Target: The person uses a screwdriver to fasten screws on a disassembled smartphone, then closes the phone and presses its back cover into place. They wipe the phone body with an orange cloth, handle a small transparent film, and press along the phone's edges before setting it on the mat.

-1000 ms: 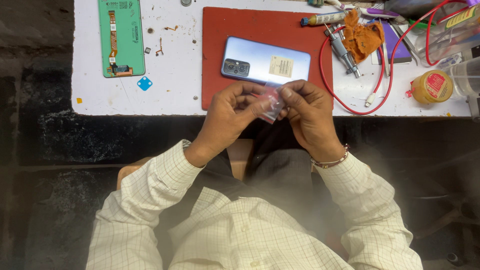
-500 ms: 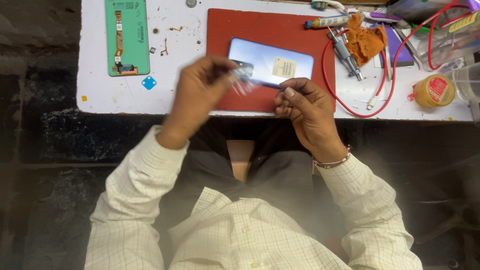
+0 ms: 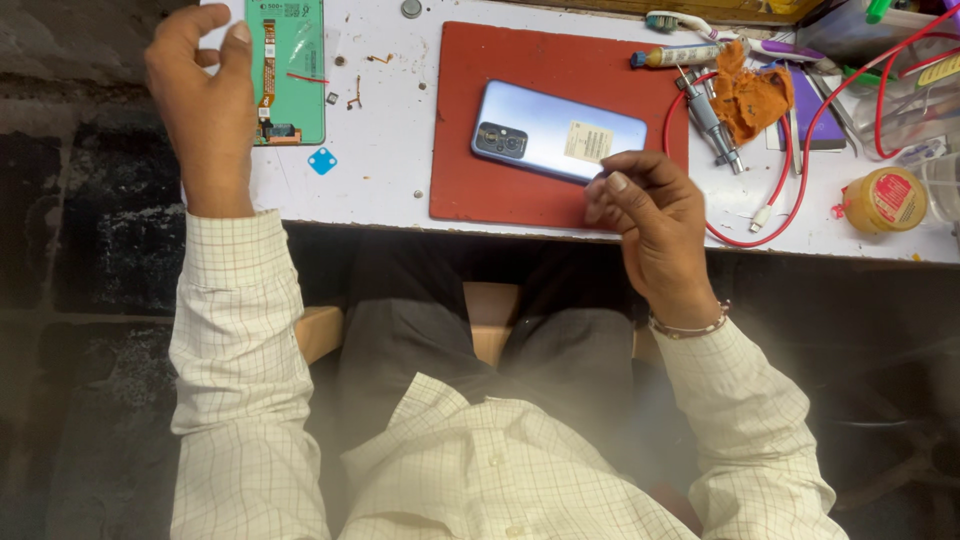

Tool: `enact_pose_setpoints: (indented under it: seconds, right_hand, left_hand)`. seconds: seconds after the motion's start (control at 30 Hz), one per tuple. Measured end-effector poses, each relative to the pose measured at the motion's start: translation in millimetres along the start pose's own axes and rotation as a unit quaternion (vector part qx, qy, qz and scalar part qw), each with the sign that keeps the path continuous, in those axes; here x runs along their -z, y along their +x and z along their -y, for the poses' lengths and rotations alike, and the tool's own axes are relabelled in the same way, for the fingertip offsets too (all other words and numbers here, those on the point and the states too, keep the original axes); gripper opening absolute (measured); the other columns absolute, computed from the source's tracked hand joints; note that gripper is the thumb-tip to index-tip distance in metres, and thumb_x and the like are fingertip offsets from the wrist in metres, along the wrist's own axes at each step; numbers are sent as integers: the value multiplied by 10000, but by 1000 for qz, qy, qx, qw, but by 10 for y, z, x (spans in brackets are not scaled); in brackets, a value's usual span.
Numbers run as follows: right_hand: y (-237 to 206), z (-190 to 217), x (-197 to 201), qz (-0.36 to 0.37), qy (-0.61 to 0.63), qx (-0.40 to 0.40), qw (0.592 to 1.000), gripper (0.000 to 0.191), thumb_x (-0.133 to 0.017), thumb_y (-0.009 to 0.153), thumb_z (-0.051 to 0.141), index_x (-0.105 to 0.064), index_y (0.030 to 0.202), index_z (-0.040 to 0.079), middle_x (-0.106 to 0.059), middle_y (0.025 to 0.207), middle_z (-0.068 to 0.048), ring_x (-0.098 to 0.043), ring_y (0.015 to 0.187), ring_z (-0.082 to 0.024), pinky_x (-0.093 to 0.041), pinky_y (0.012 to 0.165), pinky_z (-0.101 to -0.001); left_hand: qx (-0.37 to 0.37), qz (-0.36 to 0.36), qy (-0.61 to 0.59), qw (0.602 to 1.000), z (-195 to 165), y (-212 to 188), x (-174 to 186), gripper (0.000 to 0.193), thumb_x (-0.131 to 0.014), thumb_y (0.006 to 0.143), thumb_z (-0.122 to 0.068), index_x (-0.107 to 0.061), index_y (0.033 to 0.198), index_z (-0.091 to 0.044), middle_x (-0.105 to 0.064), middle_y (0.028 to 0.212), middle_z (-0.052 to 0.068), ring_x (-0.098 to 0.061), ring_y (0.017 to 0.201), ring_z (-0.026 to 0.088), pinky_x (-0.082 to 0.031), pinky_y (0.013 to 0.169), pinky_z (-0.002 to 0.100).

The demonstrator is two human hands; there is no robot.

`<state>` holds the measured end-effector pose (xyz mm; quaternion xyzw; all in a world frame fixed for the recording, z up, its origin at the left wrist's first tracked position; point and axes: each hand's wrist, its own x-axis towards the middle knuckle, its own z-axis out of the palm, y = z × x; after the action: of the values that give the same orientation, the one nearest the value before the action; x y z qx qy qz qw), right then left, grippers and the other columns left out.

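Observation:
My left hand point(image 3: 205, 95) is raised over the far left corner of the white table point(image 3: 385, 120), next to a green phone screen panel point(image 3: 290, 70). Its thumb and fingers are apart and I see nothing between them. My right hand point(image 3: 650, 225) hovers at the near edge of the red mat point(image 3: 500, 195), fingertips pinched together just below a light blue phone point(image 3: 545, 130). The phone lies back up on the mat, with a small pale sticker on it. I cannot make out anything in the pinch.
A small blue square piece point(image 3: 322, 161) lies near the panel. At the right are a red cable point(image 3: 790, 190), metal tools point(image 3: 710, 125), an orange cloth point(image 3: 750, 100), a small yellow jar point(image 3: 885, 200) and a glue tube point(image 3: 685, 55). The table's front edge runs above my lap.
My hands were together over the table edge, holding a small clear piece. The left hand has swung far left to the table corner. The right hand stayed near the phone.

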<state>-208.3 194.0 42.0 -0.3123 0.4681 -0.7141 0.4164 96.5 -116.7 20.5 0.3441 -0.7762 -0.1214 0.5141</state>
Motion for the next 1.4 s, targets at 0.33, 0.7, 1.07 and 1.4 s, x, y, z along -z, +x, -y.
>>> enact_pose_setpoints:
  seconds: [0.33, 0.7, 1.07, 1.4]
  right_hand:
    - [309, 128, 180, 52, -592, 248, 765, 708, -873, 867, 166, -535, 1470, 13, -511, 1494, -216, -523, 1386, -387, -460, 1169, -462]
    - [356, 135, 181, 95, -609, 190, 765, 909, -931, 783, 257, -456, 1525, 35, -539, 1459, -214, -508, 1360, -402, -432, 1145, -488]
    - [327, 129, 188, 105, -551, 197, 804, 950, -951, 754, 246, -439, 1537, 80, -506, 1497, -185, -511, 1401, -370, -485, 1145, -460]
    - [349, 184, 64, 159, -558, 209, 787, 713, -812, 899, 313, -516, 1507, 86, -489, 1562, -191, -490, 1454, -402, -431, 1200, -491]
  left_hand:
    - [8, 237, -159, 959, -817, -329, -654, 711, -922, 860, -245, -553, 1456, -130, -518, 1560, 120, -516, 1438, 306, -466, 1183, 452]
    - [-9, 395, -71, 916, -1105, -245, -996, 1118, -926, 678, -458, -308, 1575, -204, -331, 1636, 95, -264, 1516, 310, -174, 1234, 536]
    - [0, 326, -197, 925, -1181, -425, -777, 993, -980, 658, -279, -469, 1508, -226, -539, 1535, 87, -563, 1388, 291, -502, 1173, 440]
    - [-107, 232, -252, 934, -1127, -492, -816, 818, -1004, 738, -394, -575, 1378, -120, -598, 1462, 144, -645, 1334, 311, -587, 1125, 424]
